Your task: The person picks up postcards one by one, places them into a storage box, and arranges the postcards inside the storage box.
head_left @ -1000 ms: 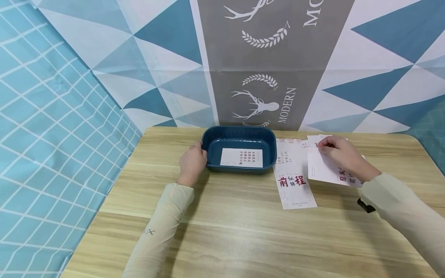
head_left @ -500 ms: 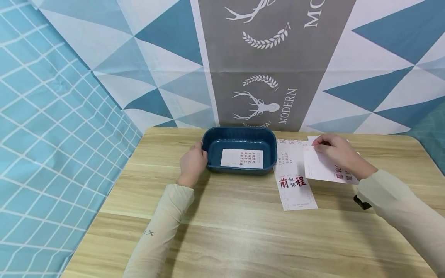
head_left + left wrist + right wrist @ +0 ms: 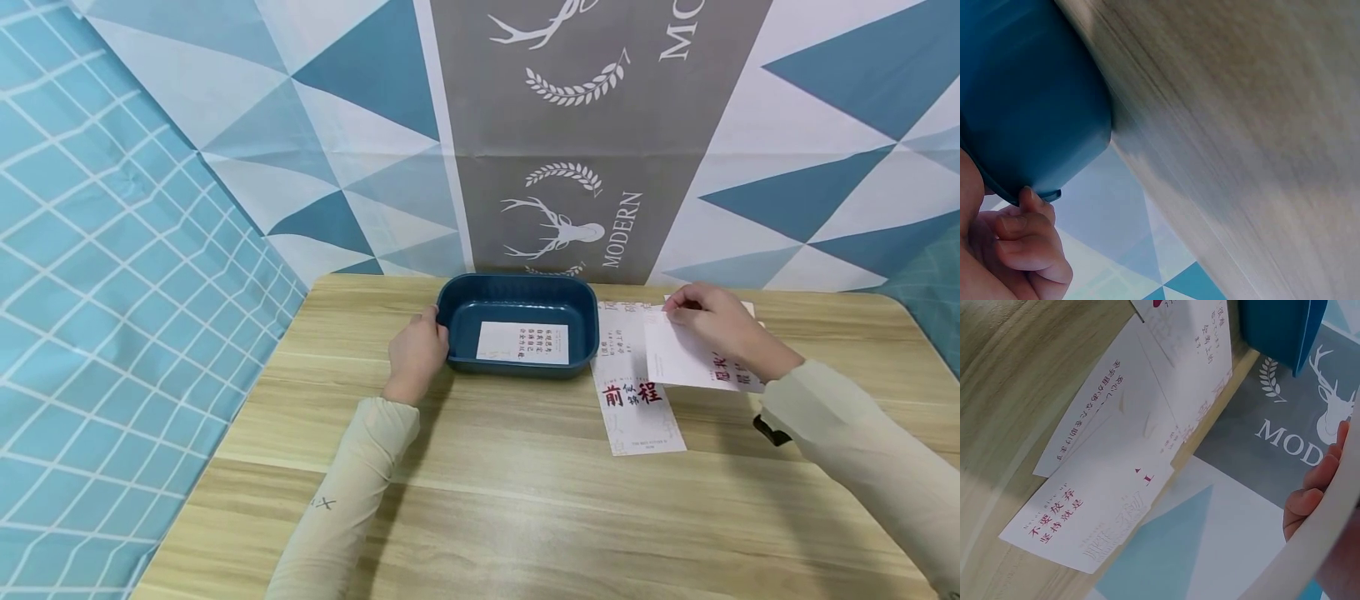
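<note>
A dark blue plastic basin (image 3: 517,285) stands at the table's back edge, with a printed white card (image 3: 522,342) lying inside. My left hand (image 3: 417,347) grips the basin's left rim, thumb and fingers pinching it in the left wrist view, where the basin (image 3: 1035,94) fills the upper left. Right of the basin, my right hand (image 3: 723,325) pinches another white card (image 3: 678,354) by its upper edge, raised above the table. Under it, several cards lie overlapping, one with large red characters (image 3: 633,417). They spread out clearly in the right wrist view, including a red-lettered card (image 3: 1094,515).
The wooden table (image 3: 480,500) extends toward me. Behind it hangs a patterned curtain (image 3: 540,167), close to the basin and cards. A blue gridded cloth (image 3: 112,292) covers the left side. A small black object (image 3: 771,431) shows beneath the right sleeve.
My right hand has moved left toward the basin, carrying the pinched card with it and away from the loose cards at right. The left hand and basin stay put.
</note>
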Available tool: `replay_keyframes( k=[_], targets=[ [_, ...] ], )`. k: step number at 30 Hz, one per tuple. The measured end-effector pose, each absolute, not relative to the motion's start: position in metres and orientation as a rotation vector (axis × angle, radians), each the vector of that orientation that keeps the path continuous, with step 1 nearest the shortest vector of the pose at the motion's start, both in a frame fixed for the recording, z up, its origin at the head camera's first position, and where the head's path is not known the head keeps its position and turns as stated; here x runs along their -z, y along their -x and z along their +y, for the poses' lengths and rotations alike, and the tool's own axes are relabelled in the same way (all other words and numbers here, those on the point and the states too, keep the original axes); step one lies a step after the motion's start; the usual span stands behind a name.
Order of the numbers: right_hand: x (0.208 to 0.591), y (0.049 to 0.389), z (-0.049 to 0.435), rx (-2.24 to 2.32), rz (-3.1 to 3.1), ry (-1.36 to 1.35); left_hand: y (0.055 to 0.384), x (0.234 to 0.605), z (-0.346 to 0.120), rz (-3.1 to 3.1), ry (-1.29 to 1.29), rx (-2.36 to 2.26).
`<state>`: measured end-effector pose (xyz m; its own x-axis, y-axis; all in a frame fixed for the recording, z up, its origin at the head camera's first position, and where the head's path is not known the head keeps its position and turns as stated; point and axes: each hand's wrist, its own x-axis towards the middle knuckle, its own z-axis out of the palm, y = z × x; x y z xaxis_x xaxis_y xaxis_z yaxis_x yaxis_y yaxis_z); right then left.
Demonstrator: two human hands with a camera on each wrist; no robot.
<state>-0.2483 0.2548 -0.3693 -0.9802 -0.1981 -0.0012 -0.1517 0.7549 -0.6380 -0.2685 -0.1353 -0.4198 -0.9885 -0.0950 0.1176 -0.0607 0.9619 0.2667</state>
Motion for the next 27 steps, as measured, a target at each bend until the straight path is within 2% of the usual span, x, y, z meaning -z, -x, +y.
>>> replay_keyframes(
  k=[27],
  targets=[
    [0.368,0.256,0.242,1.050,2.842,0.337,0.268,0.421,-0.135,-2.947,-0.108,0.406]
  ],
)
